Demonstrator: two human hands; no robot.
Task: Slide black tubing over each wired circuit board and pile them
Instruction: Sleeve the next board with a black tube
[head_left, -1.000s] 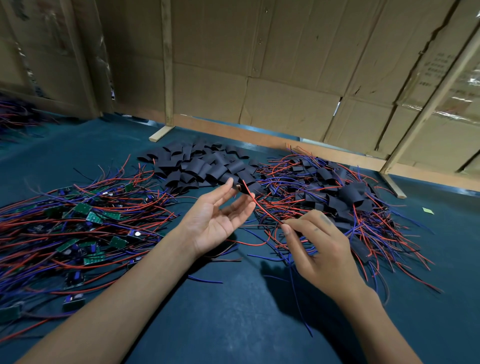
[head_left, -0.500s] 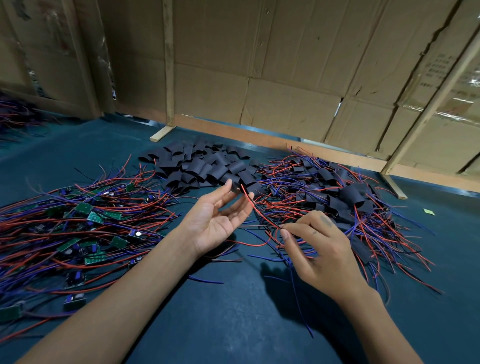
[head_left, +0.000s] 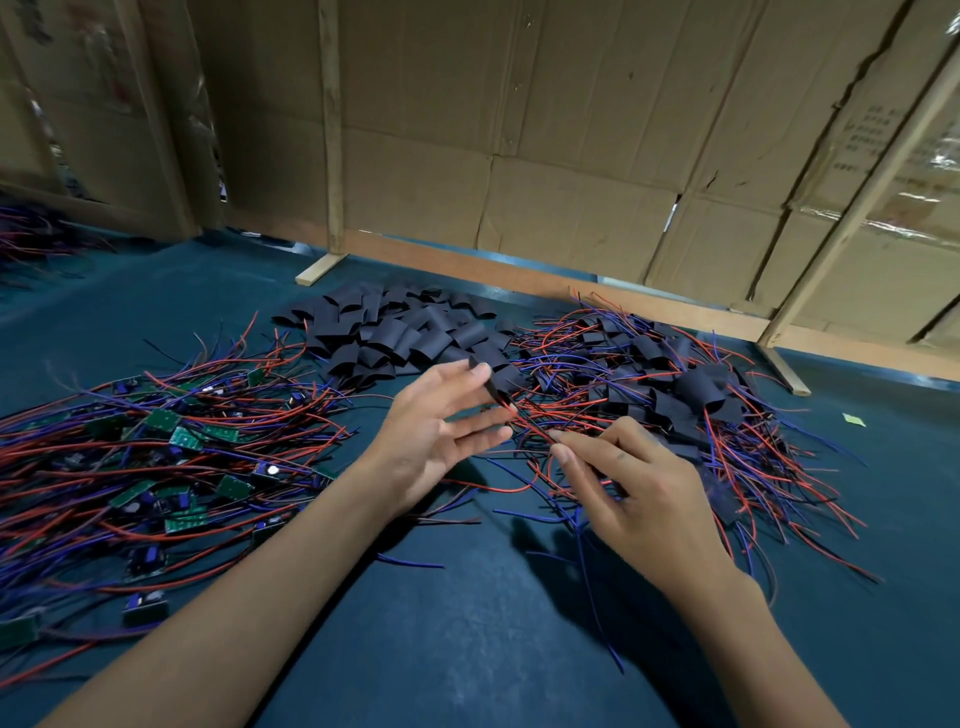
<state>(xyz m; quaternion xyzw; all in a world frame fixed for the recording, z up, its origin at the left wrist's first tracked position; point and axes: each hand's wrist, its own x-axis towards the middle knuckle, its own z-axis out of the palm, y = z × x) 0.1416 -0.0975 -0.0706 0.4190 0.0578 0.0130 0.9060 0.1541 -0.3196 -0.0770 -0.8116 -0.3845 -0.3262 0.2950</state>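
Left hand (head_left: 431, 436) raised slightly, red wire (head_left: 530, 423) slanting up-left, right hand (head_left: 628, 483) pinching

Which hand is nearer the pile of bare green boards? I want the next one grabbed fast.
Left. The left hand hangs just right of the green boards; the right hand is farther right, by the finished pile.

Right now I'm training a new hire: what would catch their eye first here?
Two hands, left hand and right hand, meet mid-table over red and blue wires. Bare green circuit boards sprawl left, black tubing pieces lie behind, sleeved boards pile right.
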